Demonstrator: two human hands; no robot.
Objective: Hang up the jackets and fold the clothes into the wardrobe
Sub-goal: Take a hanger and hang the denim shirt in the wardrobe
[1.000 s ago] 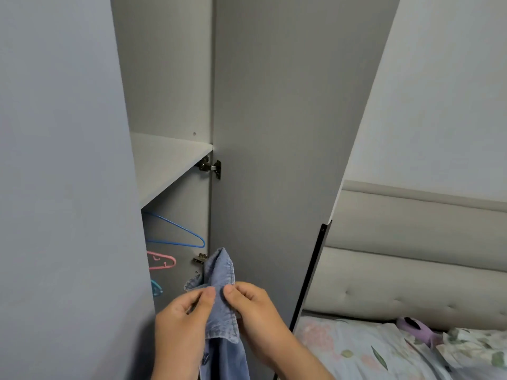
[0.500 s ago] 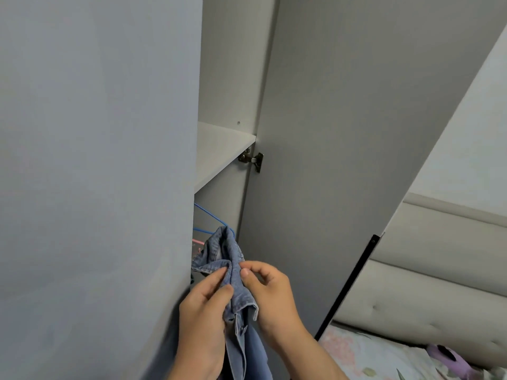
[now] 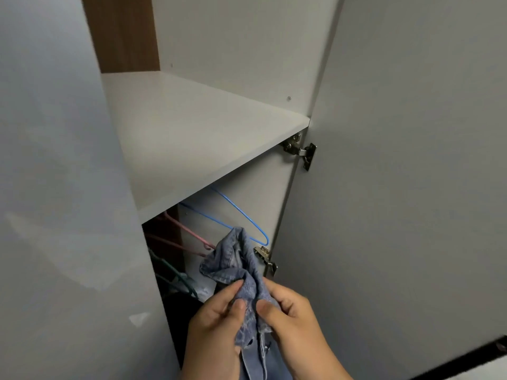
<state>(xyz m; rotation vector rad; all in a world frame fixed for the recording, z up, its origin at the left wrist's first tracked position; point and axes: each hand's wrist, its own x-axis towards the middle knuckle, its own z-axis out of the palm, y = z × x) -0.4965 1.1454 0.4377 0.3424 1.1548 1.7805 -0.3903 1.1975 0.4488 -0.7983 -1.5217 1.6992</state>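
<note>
Bunched faded blue denim jacket [image 3: 237, 272], pinched between both hands [image 3: 255, 325]

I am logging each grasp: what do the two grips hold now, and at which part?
The denim jacket: left grip and right grip both pinch the bunched fabric near its top end.

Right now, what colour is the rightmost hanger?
The hanger is blue, seen best in the head view.
</note>
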